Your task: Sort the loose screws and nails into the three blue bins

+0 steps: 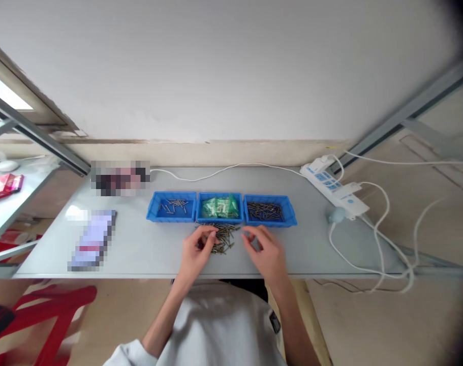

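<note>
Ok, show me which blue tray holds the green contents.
The middle blue tray, between the other two: its contents look green, while the left tray and right tray hold slender metal pieces.

Open tabletop (140,249) lies left of the fastener pile (225,238); three blue bins (219,220) bar the way forward, and a power strip (326,178) obstructs the right rear.

Workshop, seemingly; grey bench (147,251), blue bins (219,221), heaped metal parts (225,238)

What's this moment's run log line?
left hand: at metal pile, grip unclear | right hand: right of pile, grip unclear | blue bins: three, beyond pile
</note>
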`<state>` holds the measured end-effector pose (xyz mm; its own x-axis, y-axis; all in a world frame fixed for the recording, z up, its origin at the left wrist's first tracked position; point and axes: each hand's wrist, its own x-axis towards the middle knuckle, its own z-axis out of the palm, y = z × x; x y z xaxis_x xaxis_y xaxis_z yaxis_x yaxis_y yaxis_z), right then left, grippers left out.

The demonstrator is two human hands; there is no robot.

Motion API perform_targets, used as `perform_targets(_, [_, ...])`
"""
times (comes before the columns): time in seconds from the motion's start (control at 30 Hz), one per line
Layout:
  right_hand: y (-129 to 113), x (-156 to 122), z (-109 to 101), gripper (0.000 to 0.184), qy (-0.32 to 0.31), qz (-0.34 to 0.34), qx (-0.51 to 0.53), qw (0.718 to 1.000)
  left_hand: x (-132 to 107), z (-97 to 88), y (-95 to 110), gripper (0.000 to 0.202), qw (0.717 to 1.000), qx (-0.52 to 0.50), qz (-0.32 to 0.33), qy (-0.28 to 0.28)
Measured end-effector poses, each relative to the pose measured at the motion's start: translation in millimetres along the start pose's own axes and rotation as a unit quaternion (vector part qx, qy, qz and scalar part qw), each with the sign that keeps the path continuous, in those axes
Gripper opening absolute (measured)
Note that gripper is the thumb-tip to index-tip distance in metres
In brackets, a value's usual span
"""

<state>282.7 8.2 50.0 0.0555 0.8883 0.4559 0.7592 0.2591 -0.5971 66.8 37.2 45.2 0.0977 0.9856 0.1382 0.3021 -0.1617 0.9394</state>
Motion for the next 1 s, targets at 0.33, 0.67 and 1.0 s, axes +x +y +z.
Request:
perform_targets(0.33, [-1.7,-15.0,8.7,0.01,-0.182,0.011,0.05,0.982,0.9,-0.6,0.3,0.025,1.0,0.001,-0.004,-0.002])
perform_targets(0.67, [-13.0,-5.4,8.7,0.006,-0.108,0.022,0.114,0.987,-4.2,3.7,-8.3,0.019,0.981,0.082,0.153,-0.089])
perform_targets(1.0, [-32.7,-6.6,19.3,0.017,-0.032,0.033,0.264,0.963,-3.7,3.2,-6.9,0.017,0.98,0.117,0.144,-0.068])
